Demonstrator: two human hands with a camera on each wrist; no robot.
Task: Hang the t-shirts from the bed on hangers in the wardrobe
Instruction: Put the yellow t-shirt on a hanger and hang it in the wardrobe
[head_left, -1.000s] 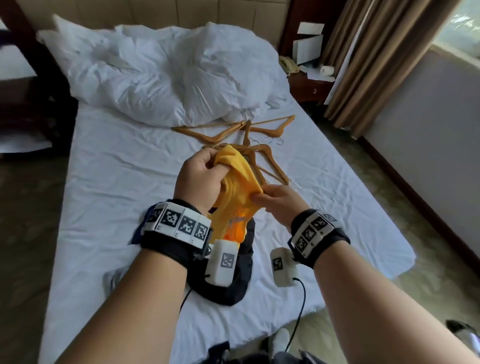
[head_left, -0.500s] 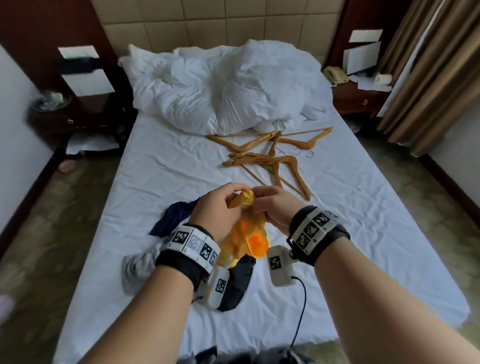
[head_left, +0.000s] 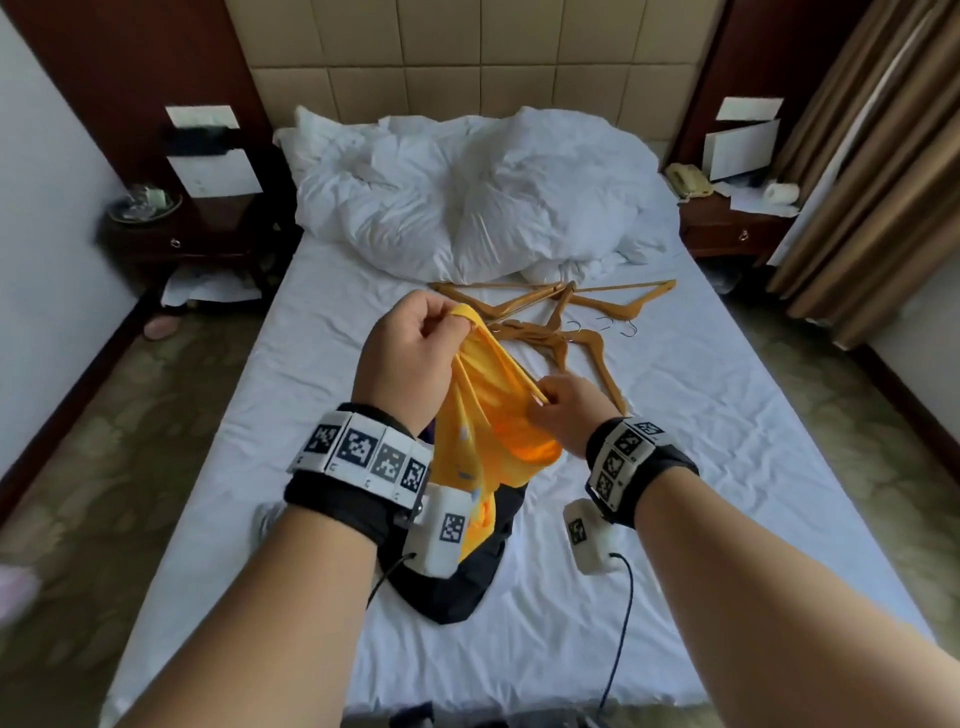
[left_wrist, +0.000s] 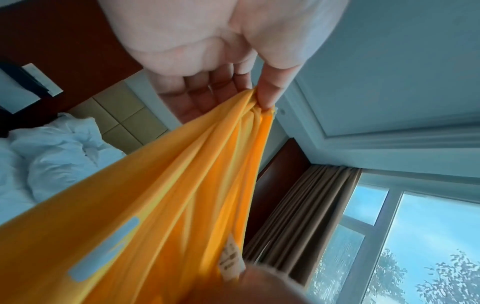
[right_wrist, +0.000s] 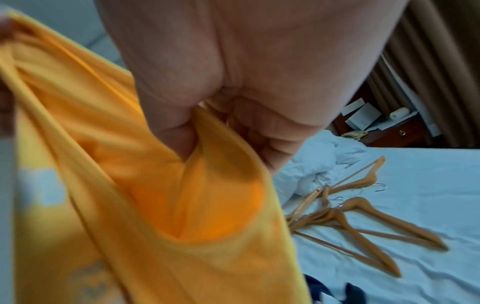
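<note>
Yellow fabric up front: one yellow t-shirt (head_left: 488, 415) held in the air above the bed (head_left: 332, 395), over its near half. Left hand (head_left: 410, 358) is higher, fingers clenched around a bunched edge of the shirt; left wrist view shows thumb and fingers (left_wrist: 215, 92) pinching the gathered cloth tight. Right hand (head_left: 566, 415) sits lower and nearer, thumb and fingers nipping another bit of the edge, so the cloth stretches between the 2 hands. Right wrist view: fingers curled into the fabric, opening of the shirt sagging below.

Rest of the shirt hangs down onto a dark garment (head_left: 457, 582) lying on the bed's near half, approx. under the left wrist. A bit of grey cloth (head_left: 262, 519) peeks out on the bed left of that wrist; can't tell what it is.

Wooden hangers (head_left: 561, 322) lie in a loose crossed heap mid-bed, just beyond the hands; at least 4, exact count unclear as they overlap, 3 metal hooks visible. Behind them, at the bed's head end, a crumpled white duvet (head_left: 467, 208). 2 dark nightstands, 1 each side of the bed's head: left nightstand (head_left: 197, 234), right nightstand (head_left: 727, 234) w/ a phone (head_left: 685, 179) on it. Brown curtains (head_left: 883, 182) beyond the bed's right side.
</note>
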